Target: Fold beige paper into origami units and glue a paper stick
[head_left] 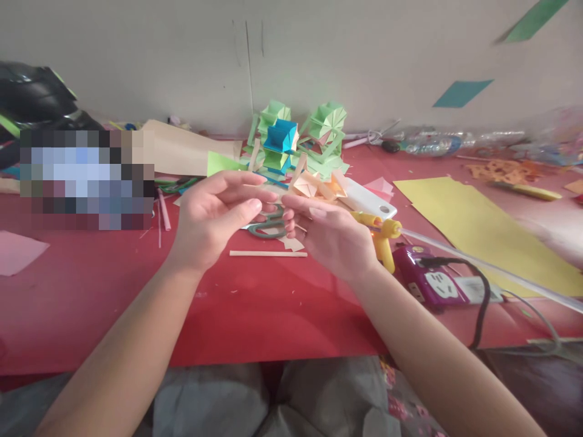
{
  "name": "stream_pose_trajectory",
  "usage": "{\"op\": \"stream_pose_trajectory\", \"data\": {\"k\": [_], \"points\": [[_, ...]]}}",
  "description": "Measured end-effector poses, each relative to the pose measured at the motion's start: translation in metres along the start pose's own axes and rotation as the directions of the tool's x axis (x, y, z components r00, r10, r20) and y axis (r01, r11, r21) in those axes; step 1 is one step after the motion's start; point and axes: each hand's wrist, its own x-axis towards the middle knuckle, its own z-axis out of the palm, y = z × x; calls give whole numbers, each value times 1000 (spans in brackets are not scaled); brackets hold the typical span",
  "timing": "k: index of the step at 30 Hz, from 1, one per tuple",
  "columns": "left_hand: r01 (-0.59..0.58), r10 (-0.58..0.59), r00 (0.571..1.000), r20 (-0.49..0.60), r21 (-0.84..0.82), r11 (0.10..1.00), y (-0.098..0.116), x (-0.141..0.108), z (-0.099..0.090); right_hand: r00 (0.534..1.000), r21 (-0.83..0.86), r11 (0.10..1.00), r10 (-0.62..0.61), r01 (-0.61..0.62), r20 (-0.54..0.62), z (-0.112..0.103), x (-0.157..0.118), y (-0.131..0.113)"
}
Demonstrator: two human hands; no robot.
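My left hand [214,221] is raised over the red tabletop, fingers reaching inward and thumb apart, with nothing visible in it. Facing it, my right hand [339,240] has its index finger stretched out and its lower fingers loosely bent; no held thing shows. The fingertips of both hands come close together. Behind them lie grey-handled scissors [264,230], partly hidden. A thin pale paper stick [268,254] rests just below. Beyond the hands stand folded green paper shapes [325,121], a blue folded piece [281,136] and peach folded paper [310,184].
A yellow glue gun [386,243] with a clear glue stick [483,264] lies beside my right hand, near a purple power strip [416,273] with a black cord. Yellow paper [478,224] and a cutter knife [526,190] lie right. Brown paper [189,149] is back left.
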Motion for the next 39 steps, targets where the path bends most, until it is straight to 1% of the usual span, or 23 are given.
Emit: {"op": "stream_pose_trajectory", "data": {"k": [3,10,12,17,21,22,24,26,28,30,35,39], "points": [[45,-45,999,-12,28,999,0,0,-1,1000,-40,999,-1,0,-31,0,1,1],[76,-75,997,-12,31,997,-1,0,-1,999,-73,997,-12,9,-37,-1,1,2],[67,-67,998,-9,17,998,0,0,-1,999,-64,998,-15,13,-35,-2,1,2],[43,-43,998,44,15,999,0,-1,0,999,-62,998,-25,23,-34,-3,1,4],[-14,14,1000,-26,27,1000,-1,-1,-1,999,-73,997,-34,31,-40,-2,0,4],[-20,21,999,-28,17,1000,-2,0,-2,999,-72,997,-31,28,-44,-2,0,3],[-9,9,1000,24,-23,1000,-3,0,-4,998,-78,997,-30,26,-50,-2,0,3],[36,-31,995,98,-58,998,-3,1,-5,998,-99,995,-30,24,-55,-2,1,2],[73,-63,989,131,-74,995,-3,0,-5,998,-117,993,-32,25,-56,-1,1,2],[89,-80,989,125,-72,993,-2,0,-4,998,-119,993,-31,25,-54,-1,2,1],[72,-66,993,98,-59,996,-2,0,-2,999,-99,995,-29,26,-34,0,1,2],[75,-76,994,81,8,997,-4,1,1,999,-70,997,-37,38,11,1,1,4]]}}
